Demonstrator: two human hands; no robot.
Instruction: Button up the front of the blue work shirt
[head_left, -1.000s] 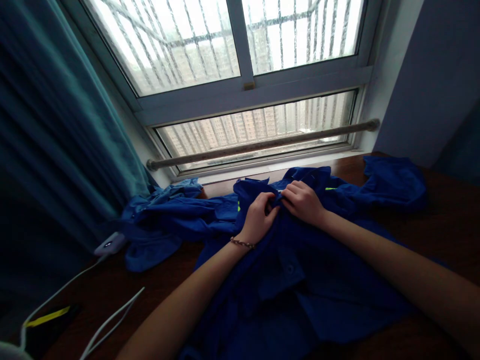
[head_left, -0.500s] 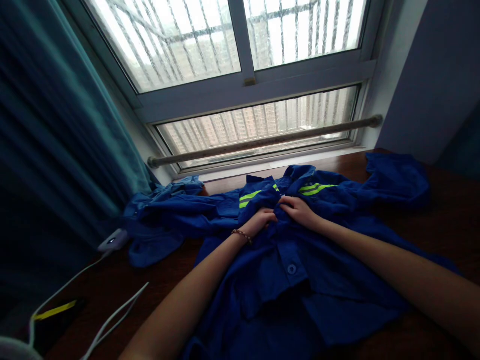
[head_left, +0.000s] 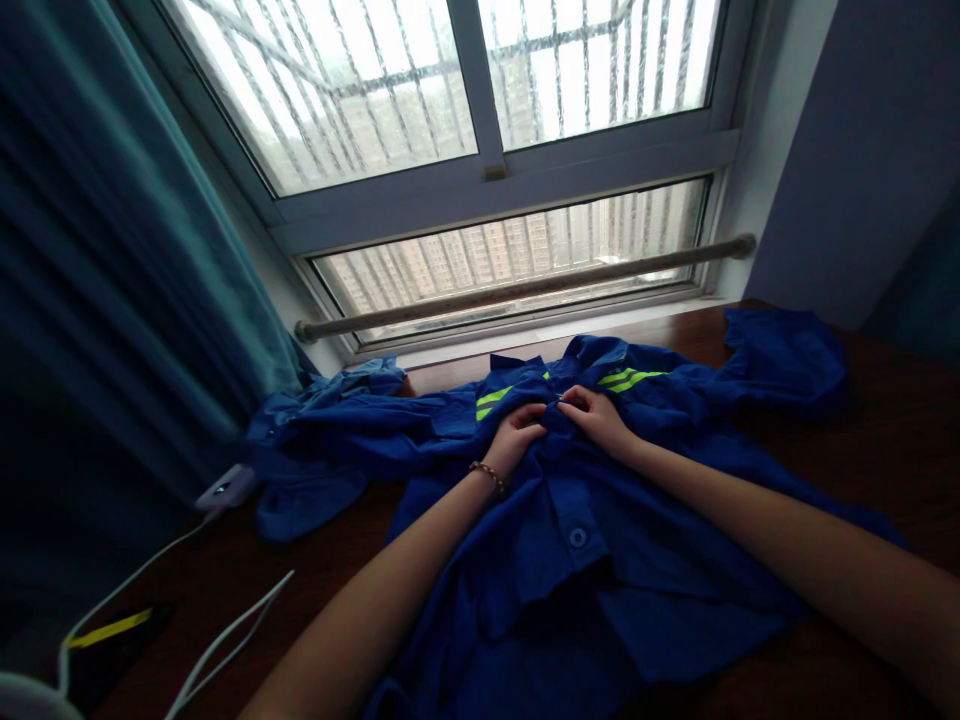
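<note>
A blue work shirt with neon yellow-green stripes near its collar lies spread front-up on a dark wooden table. My left hand, with a bead bracelet at the wrist, pinches the left edge of the shirt's front opening near the collar. My right hand pinches the opposite edge; the fingertips of both hands nearly meet there. A round blue button shows lower down the front. The shirt's sleeves trail off to the left and right.
A window with bars and a rail runs along the far side. A teal curtain hangs at the left. A small white device with white cables and a dark object with a yellow stripe lie at the left front.
The shirt front was pulled down flat, uncovering the neon stripes by the collar. Both hands stayed together at the collar opening, shifting slightly toward the window in the last half second.
</note>
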